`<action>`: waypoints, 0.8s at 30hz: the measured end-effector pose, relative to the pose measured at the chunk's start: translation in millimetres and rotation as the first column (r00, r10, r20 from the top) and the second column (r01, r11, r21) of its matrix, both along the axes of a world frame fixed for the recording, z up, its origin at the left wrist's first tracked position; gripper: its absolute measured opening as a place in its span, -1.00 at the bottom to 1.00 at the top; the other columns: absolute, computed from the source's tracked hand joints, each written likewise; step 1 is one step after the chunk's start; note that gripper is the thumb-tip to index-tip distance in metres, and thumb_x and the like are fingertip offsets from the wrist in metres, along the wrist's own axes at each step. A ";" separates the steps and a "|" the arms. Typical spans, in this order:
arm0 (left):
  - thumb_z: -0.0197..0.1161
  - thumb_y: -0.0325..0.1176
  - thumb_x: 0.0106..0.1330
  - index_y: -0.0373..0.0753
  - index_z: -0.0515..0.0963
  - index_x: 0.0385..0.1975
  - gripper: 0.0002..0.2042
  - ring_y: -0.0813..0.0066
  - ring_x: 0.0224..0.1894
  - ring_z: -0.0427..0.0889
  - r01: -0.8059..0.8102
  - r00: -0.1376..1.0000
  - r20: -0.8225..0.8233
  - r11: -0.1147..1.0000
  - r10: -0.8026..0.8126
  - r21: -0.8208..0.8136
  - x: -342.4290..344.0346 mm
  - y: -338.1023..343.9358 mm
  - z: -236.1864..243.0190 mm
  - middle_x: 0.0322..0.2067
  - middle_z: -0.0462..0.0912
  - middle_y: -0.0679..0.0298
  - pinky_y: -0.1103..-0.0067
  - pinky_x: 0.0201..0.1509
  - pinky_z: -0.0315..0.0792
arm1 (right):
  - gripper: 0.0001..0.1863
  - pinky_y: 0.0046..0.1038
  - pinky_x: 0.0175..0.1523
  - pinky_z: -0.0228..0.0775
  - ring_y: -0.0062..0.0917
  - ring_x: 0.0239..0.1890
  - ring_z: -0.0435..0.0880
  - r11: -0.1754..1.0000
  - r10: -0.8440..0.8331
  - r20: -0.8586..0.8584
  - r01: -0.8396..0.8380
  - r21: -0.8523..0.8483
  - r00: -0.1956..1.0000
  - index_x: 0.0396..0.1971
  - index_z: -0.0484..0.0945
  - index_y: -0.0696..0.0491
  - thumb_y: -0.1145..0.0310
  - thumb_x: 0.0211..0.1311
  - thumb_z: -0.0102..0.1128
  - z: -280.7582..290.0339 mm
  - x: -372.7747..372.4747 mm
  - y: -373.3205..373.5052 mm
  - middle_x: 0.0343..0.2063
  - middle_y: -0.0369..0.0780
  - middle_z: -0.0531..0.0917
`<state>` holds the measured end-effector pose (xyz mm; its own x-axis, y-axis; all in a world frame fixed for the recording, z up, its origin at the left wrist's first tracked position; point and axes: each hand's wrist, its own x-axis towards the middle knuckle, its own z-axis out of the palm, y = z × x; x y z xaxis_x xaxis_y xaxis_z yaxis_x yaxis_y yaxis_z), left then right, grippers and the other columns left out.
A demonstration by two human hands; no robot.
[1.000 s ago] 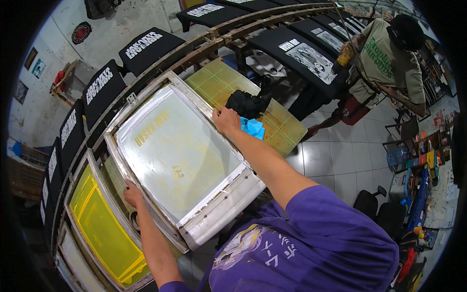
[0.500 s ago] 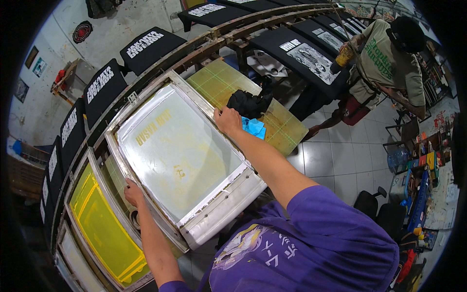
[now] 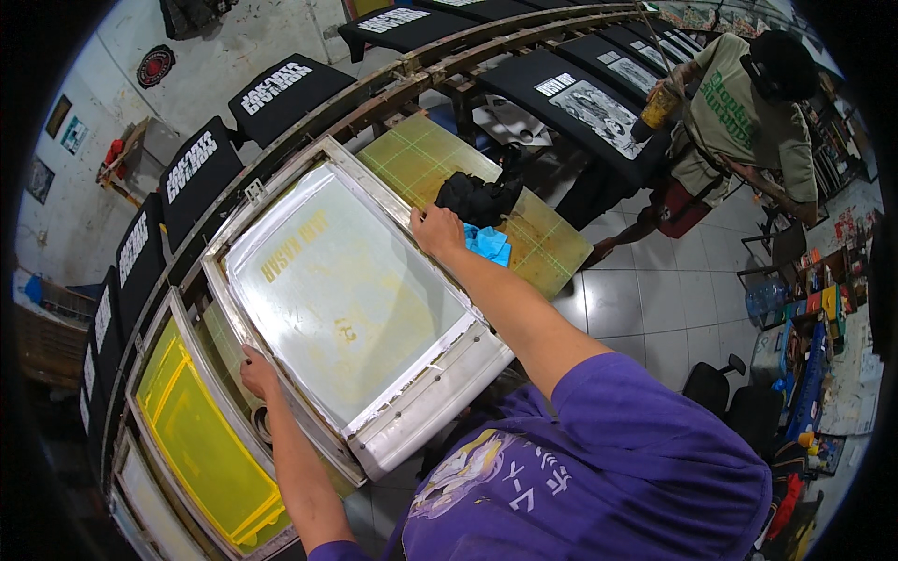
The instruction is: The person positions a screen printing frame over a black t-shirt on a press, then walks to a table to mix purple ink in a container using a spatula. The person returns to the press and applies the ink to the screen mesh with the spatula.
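A silkscreen printing frame with a pale mesh and faint yellow lettering lies tilted in front of me, over a wooden-coloured board with green grid lines. My left hand is closed on the frame's left edge. On the opposite long edge, near the upper right, my right hand grips the frame with its fingers curled. Right beside that hand sit a crumpled blue cloth and a bunched black cloth. A roll of tape, partly hidden, is by my left wrist.
A yellow-meshed screen frame stands left of mine. Black printed shirts on boards line a metal rail. At upper right a co-worker holds a yellow-and-black tool over a printed shirt. An office chair is at right.
Both my hands keep their places on the frame. The co-worker's tool has shifted slightly to the left over the shirt.
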<state>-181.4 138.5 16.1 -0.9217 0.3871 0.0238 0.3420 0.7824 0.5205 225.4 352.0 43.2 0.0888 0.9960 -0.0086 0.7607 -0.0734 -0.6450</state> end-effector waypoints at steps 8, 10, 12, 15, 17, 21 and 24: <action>-0.13 0.30 0.44 -0.48 0.67 -0.13 -0.22 -0.19 0.04 0.61 -0.027 1.000 0.011 1.000 0.027 -0.008 5.0 2.0 3.8 -0.04 0.67 -0.20 0.13 0.16 0.44 | -0.45 -0.07 0.11 0.50 0.00 -0.07 0.70 1.000 -0.004 0.015 0.004 -0.023 1.000 -0.21 0.69 0.21 -0.02 0.36 -0.03 1.2 0.5 0.3 -0.23 0.12 0.72; -0.13 0.29 0.44 -0.47 0.67 -0.13 -0.22 -0.19 0.04 0.61 -0.027 0.999 0.018 1.000 0.027 -0.009 3.7 0.7 4.4 -0.05 0.67 -0.20 0.14 0.17 0.44 | -0.45 -0.07 0.12 0.50 0.00 -0.07 0.70 1.000 0.002 0.010 -0.002 -0.031 1.000 -0.21 0.69 0.21 -0.02 0.36 -0.03 5.8 -0.4 -1.7 -0.22 0.12 0.72; -0.13 0.29 0.44 -0.47 0.67 -0.14 -0.22 -0.19 0.03 0.61 -0.023 1.000 0.002 1.000 0.023 -0.002 2.7 0.0 2.4 -0.05 0.67 -0.20 0.14 0.17 0.43 | -0.45 -0.07 0.12 0.50 0.00 -0.06 0.70 1.000 0.002 0.010 -0.002 -0.028 1.000 -0.21 0.69 0.21 -0.02 0.36 -0.03 5.6 -0.4 -1.6 -0.22 0.13 0.72; -0.14 0.29 0.44 -0.47 0.67 -0.16 -0.23 -0.20 0.03 0.61 -0.012 1.000 0.000 1.000 0.012 -0.003 -0.3 -0.3 -0.3 -0.06 0.67 -0.20 0.13 0.17 0.42 | -0.45 -0.06 0.12 0.49 0.01 -0.05 0.69 1.000 0.003 0.018 -0.002 -0.028 1.000 -0.21 0.69 0.21 -0.01 0.37 -0.03 3.4 -0.4 -0.4 -0.22 0.13 0.71; -0.14 0.28 0.44 -0.48 0.67 -0.18 -0.23 -0.20 0.02 0.61 -0.013 1.000 -0.001 1.000 0.013 0.000 -0.9 -0.1 -1.9 -0.07 0.67 -0.20 0.13 0.17 0.42 | -0.45 -0.06 0.12 0.49 0.02 -0.05 0.69 1.000 0.002 0.016 -0.002 -0.027 1.000 -0.21 0.69 0.21 -0.01 0.37 -0.04 1.6 -0.3 0.3 -0.22 0.14 0.71; -0.14 0.28 0.44 -0.48 0.67 -0.21 -0.22 -0.21 0.01 0.61 -0.024 0.999 -0.029 0.999 0.024 0.026 -3.6 -0.2 -6.1 -0.10 0.68 -0.21 0.12 0.16 0.42 | -0.45 -0.05 0.11 0.50 0.02 -0.07 0.70 1.000 0.004 0.002 -0.004 -0.021 1.000 -0.22 0.70 0.21 -0.02 0.36 -0.03 -0.6 -1.0 1.4 -0.23 0.14 0.71; -0.14 0.29 0.44 -0.48 0.67 -0.20 -0.22 -0.21 0.01 0.61 -0.015 1.000 -0.025 1.000 0.016 0.015 -1.6 0.3 -4.5 -0.09 0.68 -0.21 0.12 0.15 0.42 | -0.45 -0.05 0.10 0.50 0.02 -0.09 0.71 1.000 0.004 0.017 -0.004 -0.015 1.000 -0.23 0.70 0.21 -0.02 0.36 -0.03 -0.8 0.0 1.5 -0.25 0.13 0.72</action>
